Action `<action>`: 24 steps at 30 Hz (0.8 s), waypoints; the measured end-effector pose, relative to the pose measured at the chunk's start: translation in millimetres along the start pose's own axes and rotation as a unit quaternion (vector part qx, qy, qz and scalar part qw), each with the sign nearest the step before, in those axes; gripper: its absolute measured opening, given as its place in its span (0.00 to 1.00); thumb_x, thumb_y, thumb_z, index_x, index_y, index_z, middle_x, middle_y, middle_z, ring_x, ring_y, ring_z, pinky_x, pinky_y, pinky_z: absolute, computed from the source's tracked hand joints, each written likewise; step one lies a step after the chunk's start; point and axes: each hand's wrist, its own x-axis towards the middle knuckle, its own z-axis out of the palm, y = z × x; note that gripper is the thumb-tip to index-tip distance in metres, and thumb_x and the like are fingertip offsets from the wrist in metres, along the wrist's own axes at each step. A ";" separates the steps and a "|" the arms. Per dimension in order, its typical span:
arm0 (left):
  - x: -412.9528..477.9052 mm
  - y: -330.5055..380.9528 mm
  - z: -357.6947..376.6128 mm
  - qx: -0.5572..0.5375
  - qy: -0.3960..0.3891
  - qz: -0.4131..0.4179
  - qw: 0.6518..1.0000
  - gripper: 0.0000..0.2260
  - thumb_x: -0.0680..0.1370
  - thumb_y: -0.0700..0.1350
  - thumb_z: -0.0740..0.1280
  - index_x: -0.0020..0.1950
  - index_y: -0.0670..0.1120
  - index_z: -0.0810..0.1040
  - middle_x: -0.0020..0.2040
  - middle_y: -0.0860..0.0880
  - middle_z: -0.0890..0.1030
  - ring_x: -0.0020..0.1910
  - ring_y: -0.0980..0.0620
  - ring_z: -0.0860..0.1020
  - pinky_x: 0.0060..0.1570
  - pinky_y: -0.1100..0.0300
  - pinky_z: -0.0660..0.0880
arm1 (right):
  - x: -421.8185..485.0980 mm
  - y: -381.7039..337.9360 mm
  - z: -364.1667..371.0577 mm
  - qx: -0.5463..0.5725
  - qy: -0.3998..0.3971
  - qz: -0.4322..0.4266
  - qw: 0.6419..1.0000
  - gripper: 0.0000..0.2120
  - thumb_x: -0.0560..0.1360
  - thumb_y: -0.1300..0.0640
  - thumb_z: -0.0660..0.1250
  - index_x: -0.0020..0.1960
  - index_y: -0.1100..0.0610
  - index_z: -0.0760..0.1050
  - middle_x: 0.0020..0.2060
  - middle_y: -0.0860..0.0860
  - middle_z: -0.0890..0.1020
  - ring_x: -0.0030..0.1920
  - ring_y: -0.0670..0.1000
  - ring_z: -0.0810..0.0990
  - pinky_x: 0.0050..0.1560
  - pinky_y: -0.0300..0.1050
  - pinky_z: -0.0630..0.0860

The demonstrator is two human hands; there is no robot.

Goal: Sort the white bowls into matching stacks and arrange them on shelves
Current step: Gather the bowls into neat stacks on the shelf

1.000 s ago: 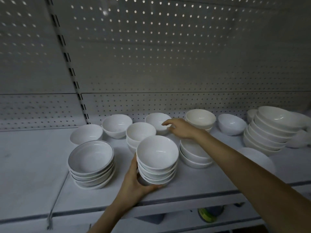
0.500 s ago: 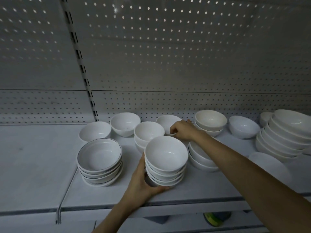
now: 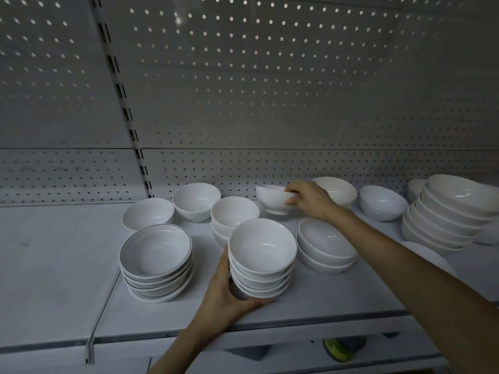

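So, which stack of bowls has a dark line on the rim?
The front-left stack: its bowls carry a thin dark rim line, while every other bowl on the shelf has a plain rim.

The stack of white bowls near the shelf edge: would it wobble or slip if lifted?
Probably rigid and fairly heavy: the stack nests several glossy bowls. It might slip, since the glaze looks smooth and the left hand grips only one side. Likely breakable if dropped.
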 end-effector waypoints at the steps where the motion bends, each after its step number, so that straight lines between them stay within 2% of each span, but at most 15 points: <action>1: 0.2 -0.3 0.1 -0.001 -0.001 0.001 1.000 0.48 0.59 0.57 0.81 0.73 0.55 0.60 0.67 0.63 0.71 0.67 0.60 0.70 0.66 0.53 0.70 | -3.1 0.1 -5.1 0.006 0.012 -0.006 1.000 0.02 0.74 0.59 0.68 0.46 0.55 0.76 0.43 0.48 0.76 0.46 0.51 0.73 0.42 0.44 0.63; 5: -0.2 -0.9 0.2 -0.010 -0.005 0.005 1.000 0.48 0.59 0.56 0.81 0.73 0.55 0.60 0.67 0.61 0.72 0.66 0.60 0.71 0.65 0.54 0.70 | -16.5 0.7 -27.4 0.032 0.052 -0.027 0.998 0.09 0.74 0.58 0.68 0.54 0.56 0.78 0.46 0.46 0.75 0.49 0.51 0.74 0.47 0.47 0.68; 7: -0.7 -0.2 0.2 -0.013 -0.008 0.011 1.000 0.48 0.58 0.58 0.80 0.73 0.56 0.60 0.67 0.62 0.72 0.66 0.60 0.71 0.65 0.57 0.69 | -27.2 0.5 -39.2 0.052 0.068 -0.043 0.995 0.08 0.74 0.59 0.68 0.52 0.57 0.79 0.44 0.46 0.75 0.48 0.51 0.74 0.50 0.48 0.70; 9: -1.3 0.8 0.3 -0.013 -0.011 0.014 1.000 0.48 0.58 0.60 0.79 0.73 0.56 0.59 0.67 0.63 0.71 0.66 0.61 0.71 0.65 0.61 0.69 | -41.3 -0.2 -50.4 0.066 0.077 -0.057 0.993 0.07 0.73 0.60 0.69 0.51 0.57 0.79 0.40 0.44 0.74 0.46 0.50 0.74 0.48 0.45 0.69; 13: -1.7 0.5 0.4 -0.011 -0.011 0.024 1.000 0.47 0.59 0.57 0.79 0.73 0.56 0.59 0.66 0.65 0.70 0.66 0.64 0.70 0.63 0.70 0.68 | -74.8 -0.9 -64.5 0.052 0.103 -0.071 0.991 0.07 0.72 0.60 0.70 0.50 0.56 0.80 0.39 0.40 0.74 0.45 0.49 0.74 0.47 0.48 0.70; 17: -1.3 -2.9 -0.9 -0.009 -0.013 0.023 1.000 0.48 0.59 0.57 0.80 0.73 0.55 0.59 0.66 0.65 0.70 0.66 0.62 0.70 0.64 0.66 0.68 | -109.3 -5.5 -61.0 -0.013 0.130 -0.099 0.986 0.07 0.72 0.59 0.70 0.50 0.56 0.80 0.43 0.47 0.79 0.47 0.49 0.76 0.44 0.48 0.73; 21: -1.5 -3.1 -1.3 -0.006 -0.018 0.020 1.000 0.50 0.58 0.61 0.79 0.74 0.52 0.59 0.66 0.64 0.70 0.66 0.62 0.70 0.64 0.68 0.68 | -129.4 2.6 -51.7 -0.049 0.136 -0.132 0.981 0.08 0.71 0.57 0.68 0.49 0.57 0.81 0.41 0.49 0.80 0.43 0.52 0.78 0.40 0.51 0.76; 24: -2.3 -1.7 -1.6 -0.006 -0.019 0.019 1.000 0.51 0.58 0.63 0.78 0.74 0.53 0.57 0.67 0.65 0.69 0.67 0.62 0.69 0.66 0.63 0.68 | -136.9 10.8 -43.4 -0.075 0.139 -0.134 0.978 0.09 0.70 0.57 0.68 0.48 0.59 0.81 0.39 0.51 0.80 0.40 0.54 0.79 0.36 0.45 0.74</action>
